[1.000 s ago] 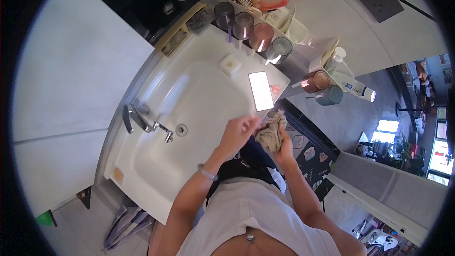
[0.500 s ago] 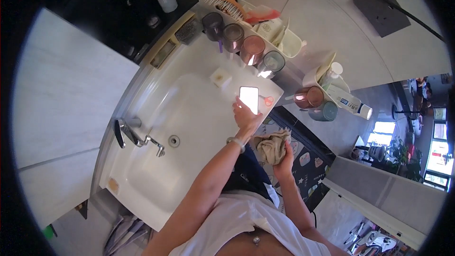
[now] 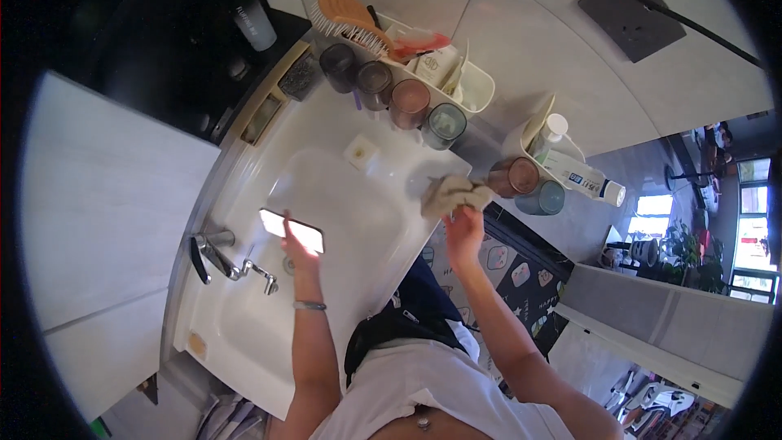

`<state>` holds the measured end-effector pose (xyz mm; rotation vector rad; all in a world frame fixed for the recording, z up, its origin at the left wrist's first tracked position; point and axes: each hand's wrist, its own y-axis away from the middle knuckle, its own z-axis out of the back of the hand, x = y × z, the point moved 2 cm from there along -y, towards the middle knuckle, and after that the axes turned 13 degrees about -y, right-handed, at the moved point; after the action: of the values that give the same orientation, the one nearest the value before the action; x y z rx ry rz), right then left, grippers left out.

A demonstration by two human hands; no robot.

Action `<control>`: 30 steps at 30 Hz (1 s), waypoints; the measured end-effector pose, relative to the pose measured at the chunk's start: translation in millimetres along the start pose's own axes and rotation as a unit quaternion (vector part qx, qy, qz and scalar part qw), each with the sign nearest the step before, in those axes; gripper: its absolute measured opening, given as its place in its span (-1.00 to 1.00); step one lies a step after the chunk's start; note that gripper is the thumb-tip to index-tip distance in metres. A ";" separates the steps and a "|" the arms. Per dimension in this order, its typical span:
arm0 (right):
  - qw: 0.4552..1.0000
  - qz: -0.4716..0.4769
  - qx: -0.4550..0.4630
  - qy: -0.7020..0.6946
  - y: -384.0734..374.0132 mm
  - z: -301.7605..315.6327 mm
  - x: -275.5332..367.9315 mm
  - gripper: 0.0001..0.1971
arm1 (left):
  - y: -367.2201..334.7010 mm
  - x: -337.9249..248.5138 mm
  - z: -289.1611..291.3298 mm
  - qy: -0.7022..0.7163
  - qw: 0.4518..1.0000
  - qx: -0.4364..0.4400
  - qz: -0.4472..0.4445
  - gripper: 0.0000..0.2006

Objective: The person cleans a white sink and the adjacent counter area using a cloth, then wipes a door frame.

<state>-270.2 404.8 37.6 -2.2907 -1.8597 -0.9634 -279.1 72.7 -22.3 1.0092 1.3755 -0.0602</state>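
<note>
My left hand (image 3: 301, 254) is closed around a smartphone (image 3: 308, 235) with a bright white screen, held over the basin of the white sink (image 3: 358, 220). My right hand (image 3: 464, 235) grips a crumpled beige cloth (image 3: 450, 195), pressed against the sink's right corner. The cloth covers the spot beneath it, so what lies under is hidden. A metal faucet (image 3: 213, 254) stands left of the phone, and the drain (image 3: 288, 266) shows partly beside my left hand. A small whitish block, perhaps soap (image 3: 360, 152), sits on the far ledge.
Several tinted cups hang below a white wall caddy (image 3: 481, 91) holding an orange hairbrush (image 3: 346, 12). To the right, a second caddy (image 3: 513, 143) holds a toothpaste tube (image 3: 582, 177), with a pink cup (image 3: 513, 177) and a teal cup (image 3: 541, 196) below. A patterned mat (image 3: 509, 277) covers the floor.
My left hand has picked up the phone from the sink's right ledge and carried it left over the basin. My right hand has moved the cloth forward onto that corner, over the small orange-red item.
</note>
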 end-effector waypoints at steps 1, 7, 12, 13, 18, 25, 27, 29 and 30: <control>0.999 0.032 0.007 -0.001 -6.4 -32.7 -8.3 -0.71 | -21.8 -9.5 11.1 0.031 0.999 -0.015 -0.029 -0.57; 0.715 0.356 0.021 0.601 -74.1 -78.5 -22.7 -0.74 | -131.0 -58.1 46.2 0.173 0.984 -0.015 -0.032 -0.61; 0.873 0.331 -0.091 0.345 -126.6 -90.0 -2.8 -0.73 | -138.3 -40.9 25.4 0.114 0.991 -0.066 0.018 -0.68; 0.878 0.303 -0.103 0.356 -141.0 -63.8 -6.8 -0.72 | -139.4 -37.0 16.7 0.104 0.991 -0.078 0.035 -0.69; 0.927 0.173 -0.098 0.319 -135.1 -65.4 -36.2 -0.70 | -149.0 -62.9 56.1 0.169 0.985 -0.034 0.011 -0.71; 0.879 0.299 -0.187 0.320 -135.5 -78.5 -20.9 -0.68 | -74.0 -36.3 32.1 0.123 0.983 -0.035 0.134 -0.79; 0.915 0.264 -0.179 0.246 -137.6 -68.6 -25.7 -0.66 | -29.4 -18.5 26.5 0.083 0.989 0.047 0.118 -0.86; 0.945 0.227 -0.165 0.168 -140.8 -63.5 -24.5 -0.63 | 7.9 -10.3 25.1 0.080 0.977 0.092 0.177 -0.84; 0.908 0.263 -0.153 0.289 -146.3 -55.5 -18.8 -0.63 | 20.2 -5.1 26.7 0.038 0.979 0.083 0.181 -0.76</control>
<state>-427.1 407.4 23.0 -2.1165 -0.8481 -1.6628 -248.1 65.7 -10.6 1.4024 1.2492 0.1384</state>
